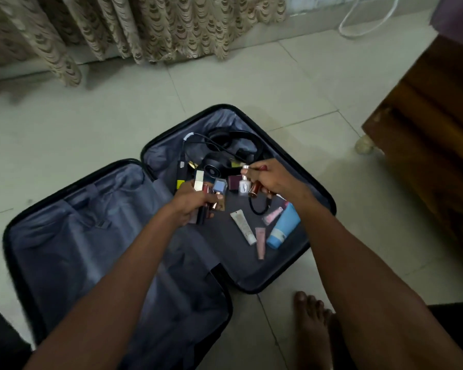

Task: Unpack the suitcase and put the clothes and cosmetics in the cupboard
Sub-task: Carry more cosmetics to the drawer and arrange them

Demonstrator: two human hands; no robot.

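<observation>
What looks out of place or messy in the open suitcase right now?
Nothing is spilled or broken. The tubes lie loose and askew on the suitcase lining, and headphones with a cable are among the cosmetics. Both hands hold small bottles.

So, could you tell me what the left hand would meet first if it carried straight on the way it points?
Probably the round black device just beyond the left hand, which is already full of small cosmetics; depth is hard to judge here.

I see an open suitcase (pixel 72 236) flat on a tiled floor (pixel 225 84). My left hand (pixel 190 206) clutches several small cosmetics; my right hand (pixel 275 180) grips little bottles. A blue tube (pixel 282 228) lies inside, beside headphones (pixel 230 145).
</observation>
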